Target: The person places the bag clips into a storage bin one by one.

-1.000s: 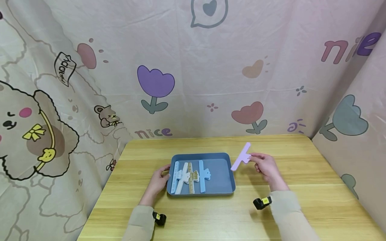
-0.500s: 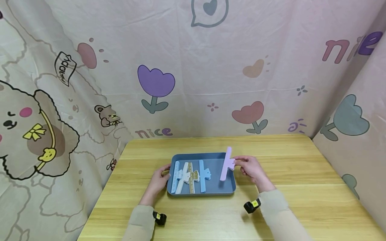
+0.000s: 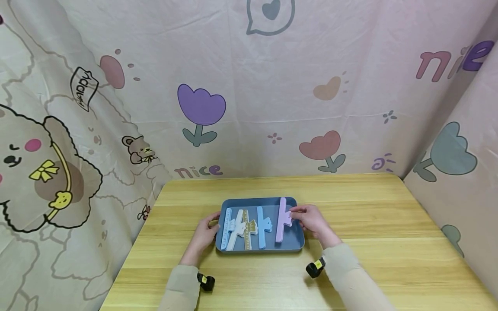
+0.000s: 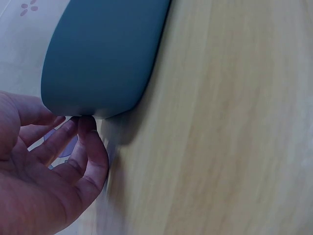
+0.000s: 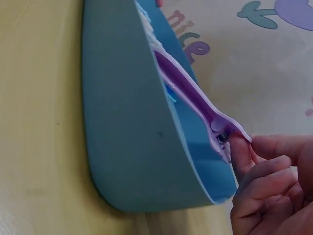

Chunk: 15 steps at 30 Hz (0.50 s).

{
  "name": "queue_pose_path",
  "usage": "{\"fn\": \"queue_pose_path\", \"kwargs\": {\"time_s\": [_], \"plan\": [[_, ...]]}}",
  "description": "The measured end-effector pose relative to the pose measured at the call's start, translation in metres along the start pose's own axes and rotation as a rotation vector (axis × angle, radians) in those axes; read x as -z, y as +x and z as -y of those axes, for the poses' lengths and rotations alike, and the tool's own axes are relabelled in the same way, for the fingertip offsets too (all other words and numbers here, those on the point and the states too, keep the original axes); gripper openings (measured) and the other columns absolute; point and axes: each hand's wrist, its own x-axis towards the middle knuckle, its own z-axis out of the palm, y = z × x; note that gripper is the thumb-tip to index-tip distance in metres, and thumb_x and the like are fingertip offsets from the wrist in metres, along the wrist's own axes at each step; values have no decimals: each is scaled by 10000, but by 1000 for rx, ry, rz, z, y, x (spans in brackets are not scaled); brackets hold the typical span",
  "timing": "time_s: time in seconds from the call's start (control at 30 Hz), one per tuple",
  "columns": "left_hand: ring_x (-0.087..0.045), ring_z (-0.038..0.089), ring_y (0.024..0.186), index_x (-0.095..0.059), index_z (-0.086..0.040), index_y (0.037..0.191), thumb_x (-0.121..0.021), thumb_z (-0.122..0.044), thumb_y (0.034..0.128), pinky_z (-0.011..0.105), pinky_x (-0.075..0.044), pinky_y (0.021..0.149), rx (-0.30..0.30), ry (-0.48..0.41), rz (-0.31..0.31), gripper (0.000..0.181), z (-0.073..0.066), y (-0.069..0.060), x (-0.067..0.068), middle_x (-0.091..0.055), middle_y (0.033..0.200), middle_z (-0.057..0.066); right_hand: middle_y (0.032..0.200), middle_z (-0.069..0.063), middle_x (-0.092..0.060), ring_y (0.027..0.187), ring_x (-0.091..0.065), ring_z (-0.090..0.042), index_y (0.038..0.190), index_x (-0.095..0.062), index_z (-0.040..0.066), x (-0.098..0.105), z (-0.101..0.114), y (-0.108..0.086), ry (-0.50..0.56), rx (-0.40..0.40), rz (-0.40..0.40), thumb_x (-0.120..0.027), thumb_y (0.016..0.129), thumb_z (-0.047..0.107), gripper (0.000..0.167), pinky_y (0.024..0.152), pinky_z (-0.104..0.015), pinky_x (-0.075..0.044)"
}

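My right hand (image 3: pixel 311 219) pinches the handle end of a long purple clip (image 3: pixel 281 220) between thumb and fingers. In the right wrist view this clip (image 5: pixel 188 90) slants within the tray's walls; whether it touches the floor cannot be seen. A blue-grey rectangular tray (image 3: pixel 272 246) lies under it. My left hand (image 3: pixel 206 232) holds the tray's left end, thumb at the rim and curled fingers against the outer wall (image 4: pixel 98 63). Inside lie a light blue ruler-edged clip (image 3: pixel 225 231), a white clip (image 3: pixel 234 233), a gold-and-white clip (image 3: pixel 247 233) and a blue clip (image 3: pixel 261 229).
The tray stands on a wood-grain table (image 3: pixel 350 194). A printed curtain (image 3: pixel 253 108) hangs behind the table and along both sides. Each wrist wears a small black camera, one on the left (image 3: pixel 206 282) and one on the right (image 3: pixel 315 268).
My right hand has carried the purple clip leftward from beyond the tray's right rim to inside the tray, right of the blue clip, turning it more upright in view. My left hand stays put.
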Motion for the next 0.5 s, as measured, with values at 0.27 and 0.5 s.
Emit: {"fn": "queue_pose_path", "kwargs": {"time_s": [0.27, 0.5], "plan": [[-580, 318, 1010, -501, 20, 1402, -514, 74, 947, 350, -507, 786, -7, -9, 2, 458, 0, -1, 0, -512, 1365, 248, 798, -103, -631, 435, -343, -106, 1072, -709, -34, -12, 5, -3, -86, 24, 11, -649, 900, 35, 195, 410, -224, -295], [-584, 332, 1012, -494, 35, 1401, -501, 83, 949, 356, -519, 780, -10, -7, 2, 455, -1, -2, 0, -502, 1366, 266, 820, -104, -634, 425, -338, -110, 1072, -709, -27, -20, 6, 0, -141, 14, 20, -657, 901, 42, 191, 412, -224, -295]]}}
